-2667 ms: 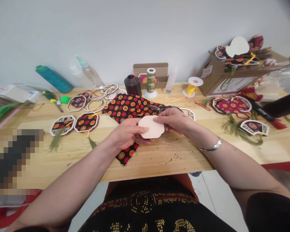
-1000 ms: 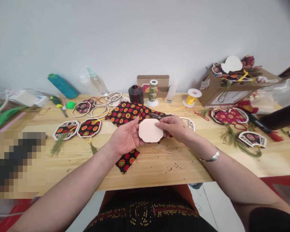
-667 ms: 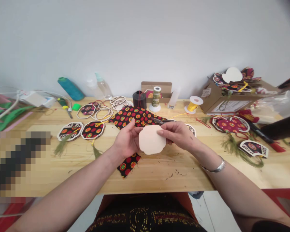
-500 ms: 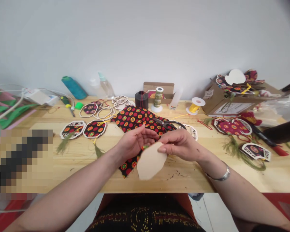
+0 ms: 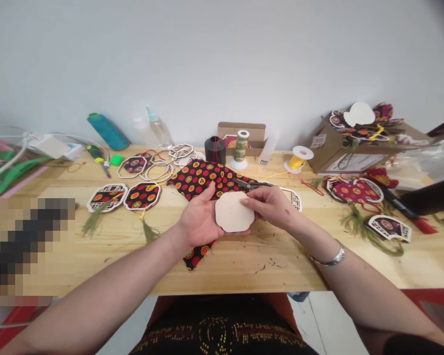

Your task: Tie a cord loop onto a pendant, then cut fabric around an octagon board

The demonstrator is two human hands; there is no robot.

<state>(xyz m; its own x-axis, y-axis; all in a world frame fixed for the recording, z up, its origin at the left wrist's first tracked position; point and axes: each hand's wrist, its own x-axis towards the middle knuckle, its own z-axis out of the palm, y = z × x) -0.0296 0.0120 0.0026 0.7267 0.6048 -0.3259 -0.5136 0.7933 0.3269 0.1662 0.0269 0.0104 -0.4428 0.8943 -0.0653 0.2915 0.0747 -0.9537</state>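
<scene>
A pale wooden lobed plaque [image 5: 234, 212] is held over the wooden table [image 5: 244, 256], just above a black cloth with red and yellow dots [image 5: 203, 180]. My left hand [image 5: 200, 219] cups the plaque from underneath on its left side, fingers curled behind it. From the right, my right hand [image 5: 272, 207] pinches the plaque's edge with thumb and fingers. A silver bangle is on my right wrist. Black-handled scissors [image 5: 253, 186] lie on the cloth just beyond my right hand.
Finished fabric-covered ornaments with green tassels [image 5: 124, 195] lie at left, more at right [image 5: 355, 190]. Thread spools [image 5: 240, 148], a yellow cord spool [image 5: 298, 159], a spray bottle [image 5: 157, 130] and a cardboard box of ornaments [image 5: 358, 133] line the back. A pixelated patch covers the left.
The plaque was tipped down and edge-on half a second ago with my left hand away from it; now it lies flat again, held by both hands.
</scene>
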